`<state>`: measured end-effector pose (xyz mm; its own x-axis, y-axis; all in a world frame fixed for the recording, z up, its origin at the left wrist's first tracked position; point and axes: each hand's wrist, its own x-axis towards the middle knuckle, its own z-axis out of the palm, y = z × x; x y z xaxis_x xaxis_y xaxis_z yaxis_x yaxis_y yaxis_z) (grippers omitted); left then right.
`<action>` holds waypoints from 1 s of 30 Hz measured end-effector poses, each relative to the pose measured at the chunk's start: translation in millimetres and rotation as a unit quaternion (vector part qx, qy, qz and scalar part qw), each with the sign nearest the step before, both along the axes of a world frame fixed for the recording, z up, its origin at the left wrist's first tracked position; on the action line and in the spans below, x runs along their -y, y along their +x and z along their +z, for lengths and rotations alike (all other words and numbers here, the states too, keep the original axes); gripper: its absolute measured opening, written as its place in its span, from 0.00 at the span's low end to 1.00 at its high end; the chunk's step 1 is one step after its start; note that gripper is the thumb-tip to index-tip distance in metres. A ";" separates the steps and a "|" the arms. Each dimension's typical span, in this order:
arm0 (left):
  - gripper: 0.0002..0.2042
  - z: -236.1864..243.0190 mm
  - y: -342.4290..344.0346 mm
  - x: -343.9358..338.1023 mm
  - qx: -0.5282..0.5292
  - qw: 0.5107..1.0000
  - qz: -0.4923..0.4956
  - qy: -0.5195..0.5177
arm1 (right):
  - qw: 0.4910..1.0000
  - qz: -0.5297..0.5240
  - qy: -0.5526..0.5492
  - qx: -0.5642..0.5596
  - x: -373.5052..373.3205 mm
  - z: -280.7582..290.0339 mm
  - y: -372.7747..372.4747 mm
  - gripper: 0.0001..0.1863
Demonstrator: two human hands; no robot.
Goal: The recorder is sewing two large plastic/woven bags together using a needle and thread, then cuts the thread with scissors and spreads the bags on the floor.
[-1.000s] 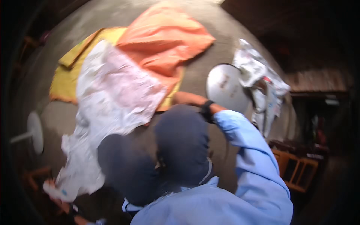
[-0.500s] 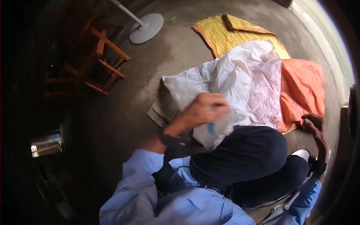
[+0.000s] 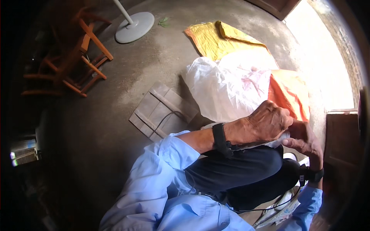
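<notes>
A crumpled white woven sack (image 3: 219,92) spreads over the floor in front of my knees, its near edge drawn up across my thigh. My left hand (image 3: 266,122) is closed in a fist over that edge. Close against it, my right hand (image 3: 306,139) has its thumb and bent fingers around a bit of the white material; part of its fingers is hidden behind the left hand. An orange sack (image 3: 285,90) lies beside the white one, to the right. Beyond them a yellow sack (image 3: 212,42) with a folded-over corner lies flat.
A grey slatted wooden board (image 3: 163,102) lies left of the sacks, a thin dark cable across it. Farther left are a brown wooden chair (image 3: 92,71) and a round pale stand base (image 3: 135,27). Bright light comes through a doorway (image 3: 320,57) at the right.
My left hand has moved right with the sack's edge, meeting my right hand, which has come inward. The white sack's left corner is pulled in, uncovering more of the board. The view has shifted.
</notes>
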<state>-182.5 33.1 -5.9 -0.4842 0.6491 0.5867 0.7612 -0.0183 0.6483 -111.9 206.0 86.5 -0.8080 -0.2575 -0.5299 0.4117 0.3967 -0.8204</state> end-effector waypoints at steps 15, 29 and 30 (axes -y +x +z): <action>0.04 -11.1 -46.2 101.6 0.053 0.974 -0.123 -0.182 | 0.993 -0.035 0.102 -0.050 -47.0 11.7 46.9 0.12; 0.20 -131.9 -43.6 617.9 0.178 0.850 0.313 -0.386 | 0.972 -0.045 0.214 -0.080 -151.0 -310.7 56.3 0.28; 0.16 -147.0 -30.2 571.2 0.183 0.834 0.344 -0.391 | 0.961 -0.088 0.261 -0.016 -150.9 -331.6 65.2 0.33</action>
